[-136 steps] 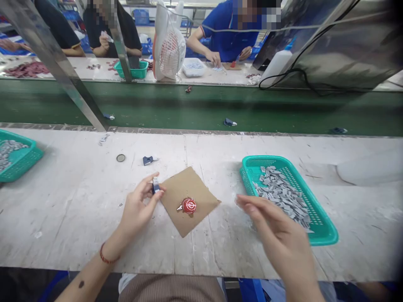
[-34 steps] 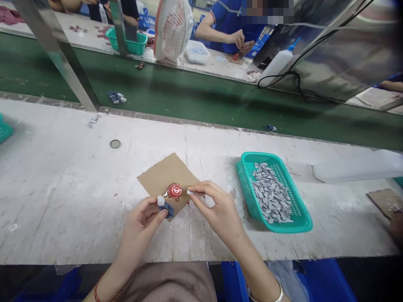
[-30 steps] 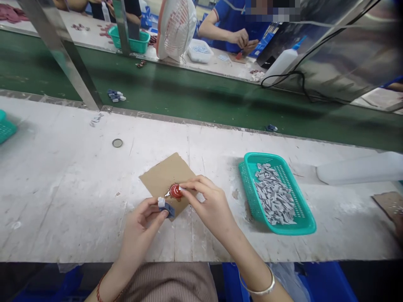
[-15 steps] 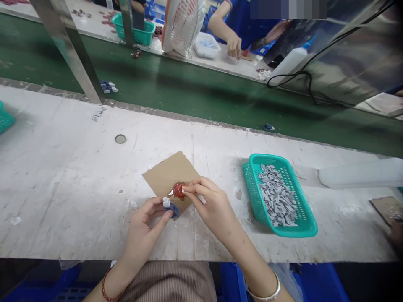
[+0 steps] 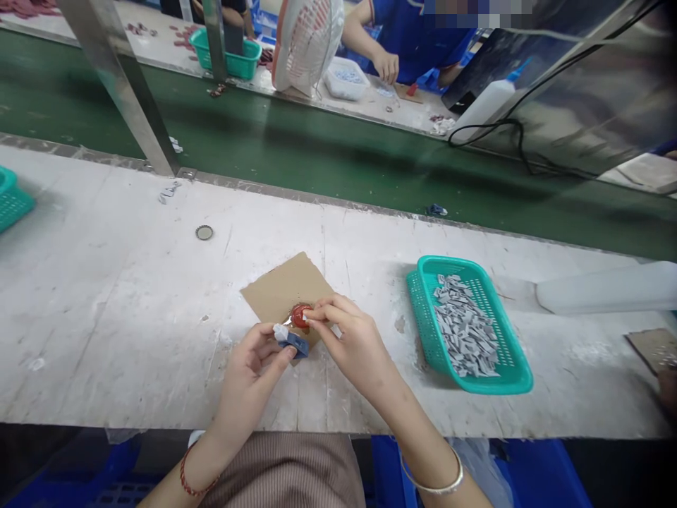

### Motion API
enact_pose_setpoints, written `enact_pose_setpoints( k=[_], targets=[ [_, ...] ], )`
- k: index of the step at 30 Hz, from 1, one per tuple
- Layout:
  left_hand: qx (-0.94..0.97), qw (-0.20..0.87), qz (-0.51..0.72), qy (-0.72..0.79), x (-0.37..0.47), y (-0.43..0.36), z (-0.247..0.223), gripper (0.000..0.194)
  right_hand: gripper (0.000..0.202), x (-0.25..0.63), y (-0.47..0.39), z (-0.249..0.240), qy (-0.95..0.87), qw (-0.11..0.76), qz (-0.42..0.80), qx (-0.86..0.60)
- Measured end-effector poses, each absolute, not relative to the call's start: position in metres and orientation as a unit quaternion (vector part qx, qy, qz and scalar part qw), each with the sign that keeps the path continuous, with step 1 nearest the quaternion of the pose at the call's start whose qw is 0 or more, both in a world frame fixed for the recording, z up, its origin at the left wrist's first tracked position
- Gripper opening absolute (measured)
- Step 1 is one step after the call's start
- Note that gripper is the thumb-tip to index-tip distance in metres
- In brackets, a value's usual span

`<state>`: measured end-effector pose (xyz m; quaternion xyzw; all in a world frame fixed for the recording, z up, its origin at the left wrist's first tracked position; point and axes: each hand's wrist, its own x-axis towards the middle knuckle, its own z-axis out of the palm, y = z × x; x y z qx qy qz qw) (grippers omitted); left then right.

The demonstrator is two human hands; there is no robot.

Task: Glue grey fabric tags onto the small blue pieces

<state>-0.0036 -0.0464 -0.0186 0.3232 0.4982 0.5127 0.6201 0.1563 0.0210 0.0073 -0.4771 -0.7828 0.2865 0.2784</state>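
Between the thumb and fingers of my left hand [image 5: 257, 363] is a small blue block with a whitish end [image 5: 294, 343], tilted over the near part of a brown cardboard piece [image 5: 285, 282]. My right hand [image 5: 346, 331] is closed in a pinch at the rim of a small red cap [image 5: 300, 315] on the cardboard. A tiny pale piece [image 5: 307, 315] shows at its fingertips, mostly hidden. Wet, shiny liquid lies around the cap. Right of my hands stands a green basket [image 5: 521, 374] holding many small grey pieces [image 5: 465, 328].
A bottle cap [image 5: 204, 232] and grey scraps [image 5: 169, 191] lie at the left, near a metal post [image 5: 124, 85]. A white bottle [image 5: 608, 287] lies at the right. Beyond the green belt [image 5: 317, 155] are a fan [image 5: 307, 42] and a co-worker's hand [image 5: 386, 66].
The block in my left hand has turned, its blue end swinging right and up. My right hand stays at the red cap. Pieces on the belt have shifted left; the co-worker's hand has moved.
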Motion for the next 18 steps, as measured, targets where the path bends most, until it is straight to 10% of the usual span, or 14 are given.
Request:
enact_pose_setpoints(
  k=[10, 18],
  targets=[
    [0.330, 0.608, 0.525, 0.496, 0.006, -0.042, -0.008, 0.023, 0.011, 0.165, 0.012, 0.022, -0.467, 0.389, 0.630, -0.484],
    [0.356, 0.596, 0.541, 0.475, 0.015, -0.042, -0.005, 0.021, 0.010, 0.165, -0.001, 0.034, -0.463, 0.389, 0.638, -0.477]
  ],
)
